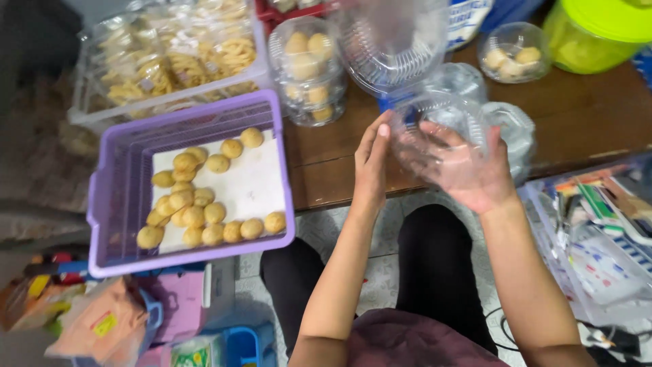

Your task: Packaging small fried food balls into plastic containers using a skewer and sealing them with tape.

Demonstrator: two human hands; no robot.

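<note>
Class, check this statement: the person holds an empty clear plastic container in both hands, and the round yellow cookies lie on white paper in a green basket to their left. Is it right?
Not quite. The head view shows the basket is purple, not green. The rest holds: both hands, left and right, hold the empty clear container, and the cookies lie on white paper.
</note>
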